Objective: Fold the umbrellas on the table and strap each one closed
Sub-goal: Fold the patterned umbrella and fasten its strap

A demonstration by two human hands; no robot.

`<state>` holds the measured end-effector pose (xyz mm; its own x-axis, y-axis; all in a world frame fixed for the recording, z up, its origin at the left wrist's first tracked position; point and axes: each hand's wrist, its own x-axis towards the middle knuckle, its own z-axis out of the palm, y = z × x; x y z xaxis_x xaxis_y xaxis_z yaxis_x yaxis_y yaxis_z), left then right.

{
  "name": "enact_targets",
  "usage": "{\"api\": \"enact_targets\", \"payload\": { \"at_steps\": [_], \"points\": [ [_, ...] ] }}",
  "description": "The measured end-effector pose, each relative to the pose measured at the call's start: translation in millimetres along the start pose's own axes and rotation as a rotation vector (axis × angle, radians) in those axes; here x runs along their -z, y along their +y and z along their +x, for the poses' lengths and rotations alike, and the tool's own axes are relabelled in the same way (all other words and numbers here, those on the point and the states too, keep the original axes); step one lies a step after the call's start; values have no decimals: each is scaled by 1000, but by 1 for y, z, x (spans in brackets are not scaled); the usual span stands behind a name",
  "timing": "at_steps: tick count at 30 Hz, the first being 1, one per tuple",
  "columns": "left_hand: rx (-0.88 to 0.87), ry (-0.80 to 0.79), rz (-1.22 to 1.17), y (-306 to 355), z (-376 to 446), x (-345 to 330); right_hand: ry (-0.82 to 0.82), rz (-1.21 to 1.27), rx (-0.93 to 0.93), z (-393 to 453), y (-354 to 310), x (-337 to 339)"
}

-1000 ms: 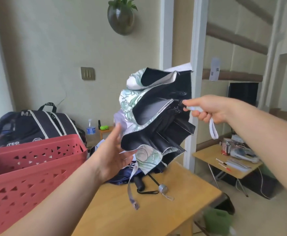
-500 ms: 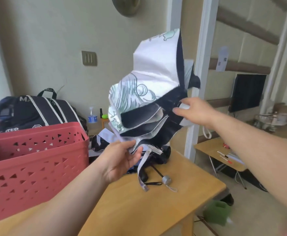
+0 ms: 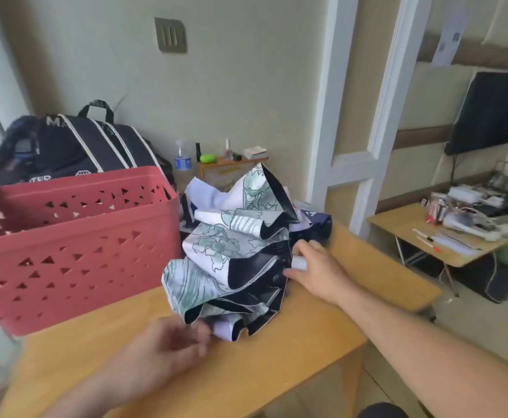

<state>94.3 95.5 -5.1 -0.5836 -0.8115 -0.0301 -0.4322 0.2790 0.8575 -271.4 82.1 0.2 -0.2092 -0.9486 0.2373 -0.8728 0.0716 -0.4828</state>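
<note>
Head view: the floral umbrella (image 3: 231,260), white with green print outside and black lining, lies as a loose, crumpled bundle on the wooden table (image 3: 277,366), just right of the red perforated basket (image 3: 75,236) that sits at nine o'clock from it. The right hand (image 3: 313,267), at three o'clock of the bundle, curls its fingers round the pale handle (image 3: 299,262) where it leaves the canopy. The left hand (image 3: 168,348), at seven o'clock and blurred, hangs near the lower hem with its fingers loosely bent; I cannot tell whether it touches or holds any cloth. A second, dark blue umbrella (image 3: 316,224) lies behind at one o'clock, partly hidden. A black sports bag (image 3: 65,146) stands behind the basket. The step in hand appears to be gathering the canopy: the ribs seem collapsed but the panels are unpleated and no strap is wrapped. The next move probably calls for the free hand to smooth and wind the folds round the shaft, then find the strap, which is not visible here.
</note>
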Motion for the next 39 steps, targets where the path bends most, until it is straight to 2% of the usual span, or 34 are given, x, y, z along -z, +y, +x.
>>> {"api": "enact_targets", "payload": {
  "at_steps": [2,3,5,9,13,15,18,21,26,29,31,33,37,39],
  "points": [
    [-308,206,537,-24,14,11,18,-76,10,-1,6,-7],
    [-369,241,650,-31,19,13,30,-113,11,-3,9,-10],
    [-401,293,702,-42,33,10,39,-141,21,-6,12,-16],
    [-433,427,824,-40,58,10,12,-32,32,-10,-1,-12],
    [-648,541,700,-17,57,15,-105,207,-66,-14,-10,4],
    [-717,617,637,3,50,16,-253,272,-106,-20,-8,3],
    [-746,614,561,20,48,15,-452,197,-116,-26,-6,2],
    [-711,612,458,35,64,12,-504,153,-161,-6,-1,13],
    [-466,662,341,84,125,11,-325,-27,-50,42,29,17],
    [-340,640,340,100,163,9,-132,-56,-93,46,41,6],
    [-296,611,343,102,178,6,-75,-82,-127,37,44,-2],
    [-277,600,351,100,182,2,-24,16,-125,25,49,-8],
    [-300,574,295,93,174,-7,209,273,-64,0,45,10],
    [-340,552,266,93,164,-13,192,380,-38,-9,29,24]
  ]
}}
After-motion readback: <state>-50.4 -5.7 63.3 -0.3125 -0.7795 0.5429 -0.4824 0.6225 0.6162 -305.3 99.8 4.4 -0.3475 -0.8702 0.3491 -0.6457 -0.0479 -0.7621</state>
